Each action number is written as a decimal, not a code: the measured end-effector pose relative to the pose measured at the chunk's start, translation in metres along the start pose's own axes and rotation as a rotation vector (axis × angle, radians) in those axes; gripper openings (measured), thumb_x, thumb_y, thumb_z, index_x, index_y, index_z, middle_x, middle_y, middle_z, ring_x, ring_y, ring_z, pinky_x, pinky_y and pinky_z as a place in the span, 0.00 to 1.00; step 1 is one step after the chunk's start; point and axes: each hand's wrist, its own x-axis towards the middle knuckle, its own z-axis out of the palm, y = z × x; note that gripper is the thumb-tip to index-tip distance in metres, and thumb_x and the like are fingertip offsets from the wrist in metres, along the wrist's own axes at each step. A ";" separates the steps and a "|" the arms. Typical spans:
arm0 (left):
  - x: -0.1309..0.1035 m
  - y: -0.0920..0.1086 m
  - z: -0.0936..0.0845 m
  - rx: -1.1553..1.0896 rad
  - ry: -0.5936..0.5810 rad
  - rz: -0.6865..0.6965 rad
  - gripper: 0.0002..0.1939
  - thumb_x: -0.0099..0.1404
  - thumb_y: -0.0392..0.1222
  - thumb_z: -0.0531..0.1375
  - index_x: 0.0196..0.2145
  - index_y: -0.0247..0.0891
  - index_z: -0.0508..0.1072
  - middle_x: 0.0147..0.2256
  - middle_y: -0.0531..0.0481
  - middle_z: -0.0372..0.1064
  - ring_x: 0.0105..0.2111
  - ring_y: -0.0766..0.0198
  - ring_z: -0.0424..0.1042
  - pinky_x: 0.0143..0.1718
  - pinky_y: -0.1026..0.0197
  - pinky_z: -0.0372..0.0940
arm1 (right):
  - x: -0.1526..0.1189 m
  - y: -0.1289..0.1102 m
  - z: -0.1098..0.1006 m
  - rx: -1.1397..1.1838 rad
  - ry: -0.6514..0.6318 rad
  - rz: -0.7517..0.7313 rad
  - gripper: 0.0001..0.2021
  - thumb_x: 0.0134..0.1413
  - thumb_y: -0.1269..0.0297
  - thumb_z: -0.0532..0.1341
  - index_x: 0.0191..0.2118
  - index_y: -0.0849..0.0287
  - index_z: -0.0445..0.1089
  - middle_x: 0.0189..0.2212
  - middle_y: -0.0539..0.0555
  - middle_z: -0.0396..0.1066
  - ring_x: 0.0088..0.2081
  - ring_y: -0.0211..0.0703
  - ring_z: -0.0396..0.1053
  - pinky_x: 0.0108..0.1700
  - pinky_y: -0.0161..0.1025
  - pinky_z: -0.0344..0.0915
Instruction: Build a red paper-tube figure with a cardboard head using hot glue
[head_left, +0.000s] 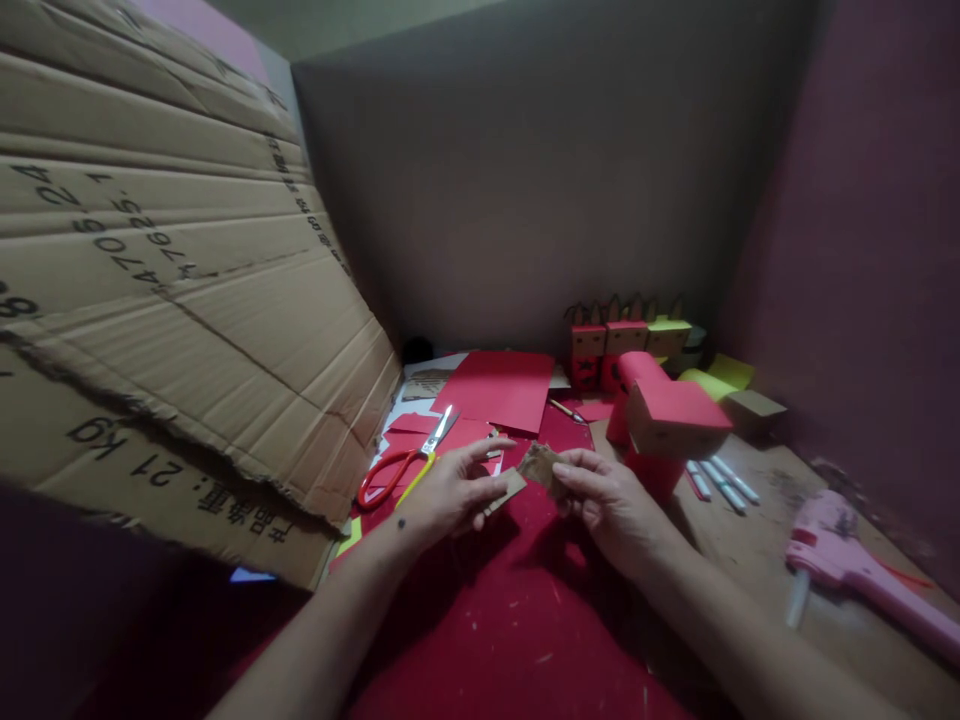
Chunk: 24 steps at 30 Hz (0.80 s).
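My left hand pinches a small flat cardboard piece between thumb and fingers, with the index finger stretched out above it. In my right hand is a torn scrap of cardboard with a ragged upper edge, gripped between thumb and fingers. Both pieces are held above the red table surface, close to each other; whether they touch I cannot tell. Just beyond my left wrist lie open scissors with red handles. A red and cardboard figure stands beyond my right hand.
A large cardboard sheet leans along the left. Red paper lies at the back. Several small box-headed figures stand against the wall. On the right are markers and a pink glue gun on a cardboard base.
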 end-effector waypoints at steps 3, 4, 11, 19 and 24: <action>0.001 0.009 0.000 -0.514 -0.098 -0.015 0.14 0.61 0.45 0.59 0.41 0.33 0.71 0.18 0.56 0.62 0.14 0.72 0.60 0.15 0.70 0.54 | -0.001 -0.003 0.001 0.054 0.012 -0.024 0.16 0.26 0.65 0.75 0.26 0.63 0.71 0.17 0.46 0.69 0.16 0.25 0.57 0.16 0.25 0.51; 0.001 0.013 -0.001 -0.573 -0.113 -0.015 0.13 0.60 0.45 0.59 0.38 0.32 0.72 0.19 0.54 0.63 0.16 0.71 0.62 0.16 0.69 0.57 | -0.001 -0.003 0.002 0.075 0.006 -0.020 0.17 0.26 0.65 0.75 0.26 0.63 0.71 0.17 0.46 0.69 0.15 0.24 0.56 0.15 0.25 0.50; 0.000 0.031 0.000 -0.805 -0.173 0.026 0.14 0.51 0.35 0.66 0.36 0.26 0.75 0.31 0.43 0.72 0.28 0.67 0.71 0.31 0.66 0.69 | -0.001 -0.005 0.000 0.095 0.010 -0.008 0.19 0.26 0.66 0.75 0.28 0.61 0.69 0.18 0.47 0.70 0.19 0.33 0.67 0.20 0.30 0.65; 0.009 0.019 0.021 -0.644 -0.026 0.016 0.12 0.56 0.45 0.63 0.26 0.34 0.68 0.15 0.59 0.59 0.10 0.75 0.53 0.09 0.73 0.51 | -0.002 0.000 0.001 0.053 -0.003 0.004 0.18 0.30 0.65 0.75 0.29 0.63 0.69 0.21 0.48 0.71 0.20 0.32 0.68 0.21 0.30 0.66; 0.006 0.018 0.024 -0.552 -0.090 0.032 0.08 0.58 0.42 0.58 0.28 0.34 0.69 0.17 0.55 0.62 0.14 0.72 0.58 0.11 0.71 0.57 | -0.002 0.005 0.002 0.031 -0.009 0.025 0.18 0.30 0.65 0.75 0.29 0.63 0.69 0.22 0.49 0.71 0.20 0.33 0.68 0.22 0.32 0.67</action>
